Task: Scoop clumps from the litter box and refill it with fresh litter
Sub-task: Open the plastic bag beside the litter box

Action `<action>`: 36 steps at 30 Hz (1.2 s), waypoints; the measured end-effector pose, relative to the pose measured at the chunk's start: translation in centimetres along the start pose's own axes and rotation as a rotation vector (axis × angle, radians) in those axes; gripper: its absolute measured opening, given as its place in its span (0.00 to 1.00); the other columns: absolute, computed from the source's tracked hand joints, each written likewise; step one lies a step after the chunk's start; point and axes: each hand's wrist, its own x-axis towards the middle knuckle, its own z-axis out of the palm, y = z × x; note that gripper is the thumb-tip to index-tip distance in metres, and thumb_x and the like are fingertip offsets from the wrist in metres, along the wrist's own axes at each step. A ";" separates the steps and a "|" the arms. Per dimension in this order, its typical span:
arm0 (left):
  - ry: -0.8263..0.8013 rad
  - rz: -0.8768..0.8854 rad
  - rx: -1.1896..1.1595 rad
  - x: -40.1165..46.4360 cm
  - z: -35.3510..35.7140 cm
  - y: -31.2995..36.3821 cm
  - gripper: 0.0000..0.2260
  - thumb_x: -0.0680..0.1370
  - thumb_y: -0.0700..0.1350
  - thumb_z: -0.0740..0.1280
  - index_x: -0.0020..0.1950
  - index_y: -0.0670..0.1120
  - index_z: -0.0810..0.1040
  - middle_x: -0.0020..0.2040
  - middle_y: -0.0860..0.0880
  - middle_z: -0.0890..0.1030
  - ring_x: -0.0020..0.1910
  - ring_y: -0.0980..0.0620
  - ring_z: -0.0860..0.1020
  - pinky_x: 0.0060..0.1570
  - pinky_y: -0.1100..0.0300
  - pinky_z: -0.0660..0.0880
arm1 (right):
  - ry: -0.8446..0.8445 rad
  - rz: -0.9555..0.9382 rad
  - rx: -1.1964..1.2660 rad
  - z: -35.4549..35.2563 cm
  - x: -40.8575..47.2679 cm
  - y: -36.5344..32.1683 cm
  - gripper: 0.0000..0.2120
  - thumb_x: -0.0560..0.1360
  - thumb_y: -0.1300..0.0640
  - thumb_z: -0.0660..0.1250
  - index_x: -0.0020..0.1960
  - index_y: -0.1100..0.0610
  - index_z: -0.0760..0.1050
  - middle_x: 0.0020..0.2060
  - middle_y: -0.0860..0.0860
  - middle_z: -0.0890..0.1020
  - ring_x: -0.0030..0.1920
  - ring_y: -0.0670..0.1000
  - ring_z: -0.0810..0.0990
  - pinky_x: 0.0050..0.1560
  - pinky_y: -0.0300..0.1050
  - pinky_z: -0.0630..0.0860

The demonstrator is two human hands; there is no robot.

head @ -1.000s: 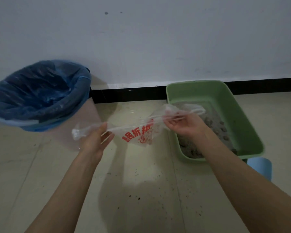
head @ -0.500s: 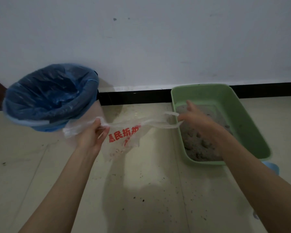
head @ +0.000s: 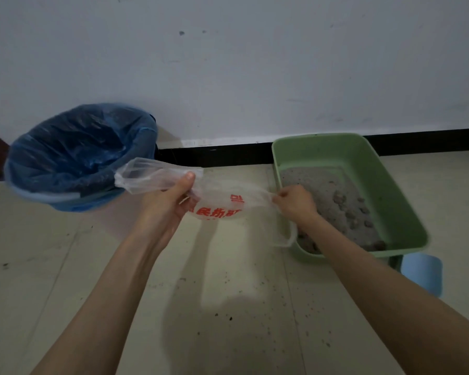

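A green litter box (head: 385, 185) sits on the floor at the right, against the wall. Grey litter (head: 317, 185) with several dark clumps (head: 339, 197) fills its bottom. Between my hands stretches a clear plastic bag (head: 217, 196) with red printed characters. My left hand (head: 171, 204) grips the bag's left side, thumb on top. My right hand (head: 295, 203) pinches the bag's right handle over the box's left rim. A loop of the bag hangs down beside my right wrist.
A round bin lined with a blue bag (head: 79, 155) stands at the left by the wall. A light blue object (head: 423, 272) lies on the floor behind the box's near right corner. Dark specks dot the pale tiled floor (head: 228, 307).
Both hands have pulled the bag wider between them. My right hand went from an open reach over the litter to a pinch on the bag's handle. The view shifted slightly.
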 end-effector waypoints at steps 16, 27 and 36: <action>-0.330 0.391 1.213 -0.1 -3.0 -2.6 0.19 0.71 0.50 0.59 0.40 0.36 0.82 0.37 0.42 0.80 0.38 0.58 0.75 0.38 0.61 0.70 | -0.280 0.492 1.315 -1.6 1.4 0.2 0.12 0.80 0.53 0.59 0.49 0.62 0.74 0.38 0.57 0.82 0.41 0.50 0.82 0.45 0.41 0.81; 0.048 -0.168 -0.286 0.0 -3.7 0.0 0.14 0.60 0.43 0.79 0.42 0.42 0.82 0.43 0.45 0.82 0.40 0.50 0.81 0.39 0.60 0.80 | -0.245 0.529 1.303 -3.6 1.4 1.5 0.15 0.79 0.54 0.60 0.35 0.58 0.69 0.17 0.48 0.64 0.26 0.44 0.57 0.29 0.32 0.59; -0.340 -0.467 -0.141 -2.0 -4.9 1.0 0.26 0.48 0.41 0.84 0.44 0.38 0.84 0.48 0.40 0.74 0.45 0.40 0.82 0.37 0.56 0.80 | -0.274 0.665 1.393 -4.2 1.3 1.3 0.09 0.74 0.62 0.64 0.35 0.58 0.71 0.21 0.51 0.78 0.23 0.47 0.76 0.31 0.34 0.74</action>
